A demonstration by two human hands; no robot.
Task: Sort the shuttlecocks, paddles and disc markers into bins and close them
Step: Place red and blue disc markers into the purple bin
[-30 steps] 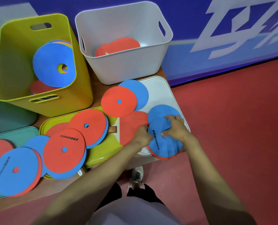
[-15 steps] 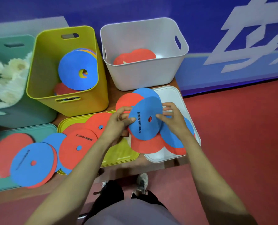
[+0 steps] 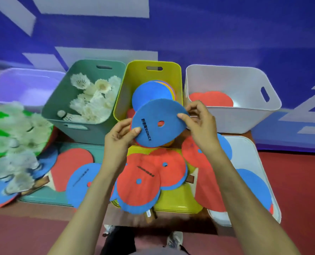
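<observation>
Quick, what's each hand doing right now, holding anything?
Left hand: pinches the left edge of the blue disc.
Right hand: pinches the same disc's right edge.

A: From where is the scene viewed?
B: From the head, wide-angle, directed forward and steeply down; the yellow bin (image 3: 121,96) is centred.
A: How near is it held?
B: Within arm's reach; the left hand (image 3: 119,140) and right hand (image 3: 201,124) are framed mid-picture.
</observation>
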